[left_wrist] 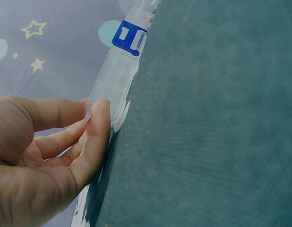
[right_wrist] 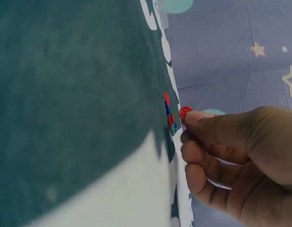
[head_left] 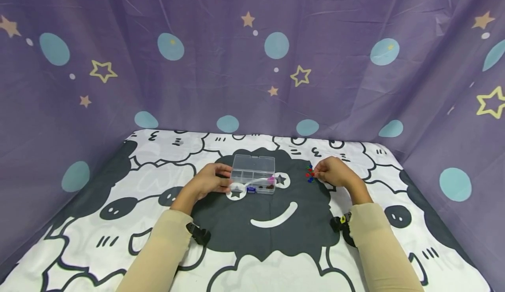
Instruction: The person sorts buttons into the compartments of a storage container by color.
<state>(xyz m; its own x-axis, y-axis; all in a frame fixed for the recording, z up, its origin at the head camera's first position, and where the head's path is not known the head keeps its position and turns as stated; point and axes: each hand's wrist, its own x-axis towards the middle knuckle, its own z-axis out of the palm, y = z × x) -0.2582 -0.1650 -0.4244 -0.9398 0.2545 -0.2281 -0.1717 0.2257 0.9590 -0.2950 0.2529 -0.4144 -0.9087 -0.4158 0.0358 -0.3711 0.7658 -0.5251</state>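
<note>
A clear plastic compartment box (head_left: 254,163) stands on the dark patch of the cloth with its lid raised. Its near side carries a blue latch (left_wrist: 129,38). My left hand (head_left: 209,180) grips the box's left end between thumb and fingers. Pink pieces (head_left: 271,180) and dark brown pieces (head_left: 270,187) lie in compartments on the right side. To the right of the box, my right hand (head_left: 334,172) pinches a red button (right_wrist: 185,112) between thumb and forefinger. Close by its fingertips lie several small red, blue and green buttons (right_wrist: 170,119).
A white cloth (head_left: 276,270) printed with cartoon sheep covers the table. Behind it hangs a purple curtain (head_left: 221,81) with stars and blue ovals, which also runs along both sides.
</note>
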